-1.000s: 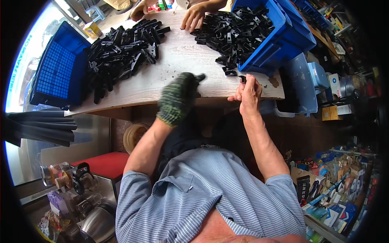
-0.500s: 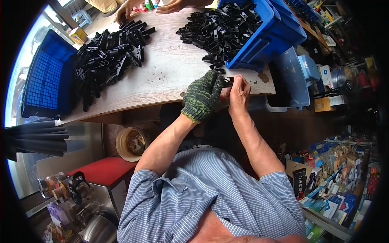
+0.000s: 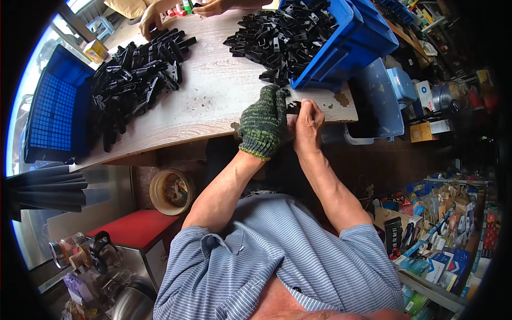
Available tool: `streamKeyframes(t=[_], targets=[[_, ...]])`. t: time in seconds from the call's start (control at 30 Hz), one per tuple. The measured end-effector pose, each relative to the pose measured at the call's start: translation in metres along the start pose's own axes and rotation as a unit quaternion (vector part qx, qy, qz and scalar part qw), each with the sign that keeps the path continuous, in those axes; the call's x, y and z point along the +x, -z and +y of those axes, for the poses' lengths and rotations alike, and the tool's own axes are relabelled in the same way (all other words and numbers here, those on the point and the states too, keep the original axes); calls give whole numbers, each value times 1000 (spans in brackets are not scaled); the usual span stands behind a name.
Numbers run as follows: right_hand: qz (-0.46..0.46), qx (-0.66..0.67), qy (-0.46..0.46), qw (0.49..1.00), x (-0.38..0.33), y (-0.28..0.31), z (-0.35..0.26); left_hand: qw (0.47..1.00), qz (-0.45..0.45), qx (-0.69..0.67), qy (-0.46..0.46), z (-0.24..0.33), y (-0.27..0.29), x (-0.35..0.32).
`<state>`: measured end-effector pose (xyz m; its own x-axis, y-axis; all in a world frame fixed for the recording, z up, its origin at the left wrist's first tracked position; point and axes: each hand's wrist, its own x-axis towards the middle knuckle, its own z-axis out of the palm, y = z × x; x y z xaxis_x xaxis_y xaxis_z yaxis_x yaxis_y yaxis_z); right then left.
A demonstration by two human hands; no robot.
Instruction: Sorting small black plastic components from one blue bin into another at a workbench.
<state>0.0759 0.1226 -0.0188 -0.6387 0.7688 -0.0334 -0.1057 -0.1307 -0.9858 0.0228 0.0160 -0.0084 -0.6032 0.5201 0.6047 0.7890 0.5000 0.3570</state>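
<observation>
My left hand, in a dark green and black knitted glove, is raised at the table's front edge. Its fingers are closed, and what lies inside them is hidden. Close beside it, my bare right hand grips a small black plastic part, whose other end reaches the glove. Just beyond my hands, a heap of similar black clip-like parts spills from a tipped blue crate. At the left lies another heap of longer black pieces.
A blue basket stands at the table's left end. Across the table a co-worker's hand touches the left heap; the other hand is nearby. A translucent bin sits right, a bucket below the table.
The view has shifted slightly, so the table and heaps sit a little further left. My hands stay together around the black part. The co-worker's hands have shifted a little at the far edge.
</observation>
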Motion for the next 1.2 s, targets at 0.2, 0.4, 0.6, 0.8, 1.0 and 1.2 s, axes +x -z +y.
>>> streamKeyframes(t=[0.2,0.4,0.6,0.8,1.0,1.2], targets=[[-49,-17,105,993,2,8,6,983,22,-162,79,20,-16,7],[-88,-222,262,935,1,12,-6,997,3,-74,3,22,-11,1],[-67,22,21,997,0,11,-8,973,12,-229,34,11,-5,-7],[144,57,-135,979,47,58,-56,991,-103,-79,31,-5,30,30],[290,39,-54,955,101,127,-86,988,-147,11,42,-14,1,43],[180,17,-88,980,72,97,-75,989,-148,26,19,-25,6,34]])
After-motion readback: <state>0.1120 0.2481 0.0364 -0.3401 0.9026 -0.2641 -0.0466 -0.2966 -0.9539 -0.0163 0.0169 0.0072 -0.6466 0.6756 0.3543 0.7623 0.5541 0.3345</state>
